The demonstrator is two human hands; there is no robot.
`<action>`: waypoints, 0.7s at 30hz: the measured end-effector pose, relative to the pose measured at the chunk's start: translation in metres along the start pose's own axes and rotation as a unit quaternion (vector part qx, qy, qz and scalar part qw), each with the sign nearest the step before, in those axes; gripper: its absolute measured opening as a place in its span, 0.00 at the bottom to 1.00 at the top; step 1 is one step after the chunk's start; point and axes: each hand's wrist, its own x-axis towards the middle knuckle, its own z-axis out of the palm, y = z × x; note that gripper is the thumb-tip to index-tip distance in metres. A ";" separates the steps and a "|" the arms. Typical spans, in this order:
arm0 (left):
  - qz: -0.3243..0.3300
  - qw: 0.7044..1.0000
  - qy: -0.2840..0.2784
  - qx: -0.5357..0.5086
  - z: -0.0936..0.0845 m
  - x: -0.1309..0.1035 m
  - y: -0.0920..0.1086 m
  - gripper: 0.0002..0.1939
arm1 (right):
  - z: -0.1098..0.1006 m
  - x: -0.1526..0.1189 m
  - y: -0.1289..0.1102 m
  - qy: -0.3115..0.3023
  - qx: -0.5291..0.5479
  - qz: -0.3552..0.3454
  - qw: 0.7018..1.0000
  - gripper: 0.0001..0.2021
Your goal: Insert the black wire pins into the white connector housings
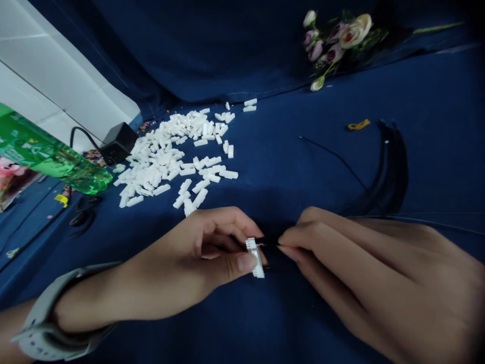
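Between thumb and fingers, my left hand [212,258] pinches a small white plastic connector housing [255,259], held upright with its toothed edge to the left. My right hand [364,273] is closed in a pinch on a thin black wire [271,241]. The wire's tip meets the right side of the housing near its top; whether it sits inside I cannot tell. Beyond my right hand lies a bundle of black wires [396,167], with one wire straying to the left. A large pile of white connector housings [162,151] spreads out beyond my left hand.
A green plastic bottle [49,151] lies tilted at the left, near a black box-shaped device [119,143] with a cable. Artificial flowers [341,43] rest at the back right. A yellow tie [358,125] lies beside the wire bundle. Dark blue cloth [273,167] covers the table.
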 end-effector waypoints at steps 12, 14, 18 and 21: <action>0.001 1.000 0.004 -0.014 0.000 0.001 -0.002 0.06 | 0.001 -0.002 0.003 -0.003 0.040 -0.005 0.999 0.08; 0.001 1.000 0.005 -0.020 0.000 0.003 -0.003 0.05 | -0.001 0.000 0.004 -0.008 0.047 -0.001 0.999 0.07; -0.001 1.000 0.006 -0.024 -0.001 0.003 -0.003 0.05 | -0.001 0.000 0.006 -0.002 0.063 -0.010 0.998 0.04; -0.007 1.000 0.002 -0.023 -0.001 0.002 -0.001 0.05 | 0.002 -0.001 0.008 0.011 0.078 -0.012 0.997 0.05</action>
